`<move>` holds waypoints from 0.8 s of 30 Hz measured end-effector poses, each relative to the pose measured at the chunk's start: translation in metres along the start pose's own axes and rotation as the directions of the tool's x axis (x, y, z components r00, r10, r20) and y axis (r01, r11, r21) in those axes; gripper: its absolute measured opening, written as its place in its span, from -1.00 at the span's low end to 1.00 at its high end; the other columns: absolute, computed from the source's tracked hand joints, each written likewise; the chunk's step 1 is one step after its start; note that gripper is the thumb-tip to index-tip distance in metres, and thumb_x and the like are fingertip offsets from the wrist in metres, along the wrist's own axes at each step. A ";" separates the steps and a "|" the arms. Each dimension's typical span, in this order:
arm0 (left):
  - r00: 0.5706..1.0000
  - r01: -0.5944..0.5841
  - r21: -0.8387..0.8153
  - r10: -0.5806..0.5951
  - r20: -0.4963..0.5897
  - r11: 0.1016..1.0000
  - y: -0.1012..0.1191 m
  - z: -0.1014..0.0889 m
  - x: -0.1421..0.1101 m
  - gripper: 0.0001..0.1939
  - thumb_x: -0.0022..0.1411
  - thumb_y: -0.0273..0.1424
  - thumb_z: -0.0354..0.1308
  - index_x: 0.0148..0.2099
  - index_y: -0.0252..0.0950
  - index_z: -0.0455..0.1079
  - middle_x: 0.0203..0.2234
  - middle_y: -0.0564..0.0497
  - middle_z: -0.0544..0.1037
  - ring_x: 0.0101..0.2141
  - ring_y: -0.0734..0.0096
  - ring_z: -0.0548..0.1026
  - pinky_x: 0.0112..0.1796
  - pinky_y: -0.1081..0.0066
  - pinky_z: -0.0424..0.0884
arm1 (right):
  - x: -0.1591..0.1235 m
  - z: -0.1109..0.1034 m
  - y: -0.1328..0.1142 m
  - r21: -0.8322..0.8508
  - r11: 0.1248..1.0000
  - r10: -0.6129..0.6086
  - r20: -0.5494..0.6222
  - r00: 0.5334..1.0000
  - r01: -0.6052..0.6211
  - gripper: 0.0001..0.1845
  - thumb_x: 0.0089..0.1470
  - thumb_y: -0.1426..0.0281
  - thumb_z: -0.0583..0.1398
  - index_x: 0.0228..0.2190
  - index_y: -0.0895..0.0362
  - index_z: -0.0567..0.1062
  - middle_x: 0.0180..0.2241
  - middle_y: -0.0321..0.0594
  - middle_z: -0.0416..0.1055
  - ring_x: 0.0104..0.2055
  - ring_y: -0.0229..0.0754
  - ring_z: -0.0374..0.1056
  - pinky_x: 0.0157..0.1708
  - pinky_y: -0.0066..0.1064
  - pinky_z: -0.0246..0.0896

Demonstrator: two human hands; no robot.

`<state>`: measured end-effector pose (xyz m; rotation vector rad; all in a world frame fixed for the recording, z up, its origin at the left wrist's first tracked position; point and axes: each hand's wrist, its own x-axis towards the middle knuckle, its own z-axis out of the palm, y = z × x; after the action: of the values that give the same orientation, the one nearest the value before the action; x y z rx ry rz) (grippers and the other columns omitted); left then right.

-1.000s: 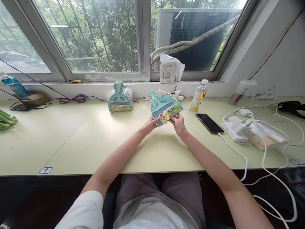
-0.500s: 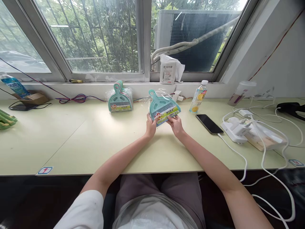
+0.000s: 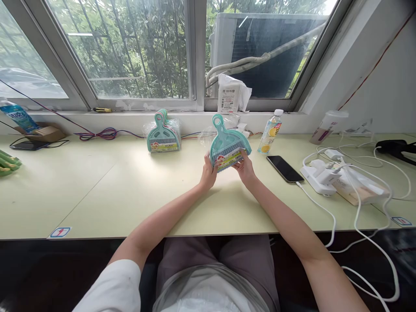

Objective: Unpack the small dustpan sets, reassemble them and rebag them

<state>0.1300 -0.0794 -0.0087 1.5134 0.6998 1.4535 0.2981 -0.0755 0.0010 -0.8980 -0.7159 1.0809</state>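
Between my hands, a little above the desk, is a teal mini dustpan and brush set (image 3: 229, 145) in clear plastic wrap with a yellow-green label. Its looped handle points up and the whole pack leans slightly. My left hand (image 3: 209, 173) is closed on its lower left corner. My right hand (image 3: 245, 169) grips the lower right edge, with the thumb on the front and the other fingers partly hidden behind it. To the left, a stack of similar wrapped dustpan sets (image 3: 163, 134) stands upright near the windowsill.
Right of my hands are a drink bottle (image 3: 271, 132), a phone (image 3: 285, 169) on a white cable, and a power strip (image 3: 321, 180) with chargers. A white packet (image 3: 229, 96) sits on the sill. Far left are a blue bottle (image 3: 20, 116), a cardboard box (image 3: 48, 132) and bundled wires (image 3: 100, 134).
The dustpan set has shifted slightly right and up and stands more upright. My right hand has moved up along its right edge, and my left hand has moved a little right.
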 end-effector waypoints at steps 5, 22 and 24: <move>0.997 0.047 -0.032 -0.045 0.056 0.998 0.002 0.000 -0.002 -0.33 0.18 -0.25 0.17 0.27 -0.16 0.01 0.18 -0.09 0.29 0.20 0.10 0.19 0.17 0.22 0.11 | 0.005 -0.004 0.001 -0.034 0.998 0.061 -0.017 0.998 -0.061 -0.52 -0.02 -0.05 0.18 -0.18 0.01 0.43 -0.21 -0.18 0.52 -0.16 -0.04 0.48 -0.19 -0.21 0.47; 0.951 0.163 0.020 -0.162 0.264 0.986 0.000 0.000 0.005 -0.17 0.07 -0.18 0.27 0.28 -0.18 -0.06 0.13 -0.20 0.35 0.12 0.04 0.31 0.00 0.12 0.33 | 0.000 -0.002 -0.008 0.026 0.994 -0.111 0.072 0.991 0.110 -0.56 -0.28 0.34 0.43 -0.28 0.09 0.47 -0.15 -0.22 0.51 0.00 -0.07 0.41 0.04 -0.21 0.38; 0.898 0.229 -0.032 -0.198 0.394 0.973 0.002 0.002 0.005 -0.25 0.08 -0.17 0.28 0.24 -0.18 0.06 0.15 -0.21 0.34 0.15 0.03 0.28 0.01 0.10 0.31 | 0.000 -0.002 -0.014 0.034 0.987 -0.157 0.052 0.986 0.155 -0.57 -0.26 0.35 0.42 -0.27 0.08 0.47 -0.13 -0.22 0.50 0.02 -0.07 0.40 0.06 -0.21 0.37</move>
<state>0.1322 -0.0757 -0.0047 1.5497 0.5393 0.9638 0.3055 -0.0790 0.0126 -0.7760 -0.7997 0.9773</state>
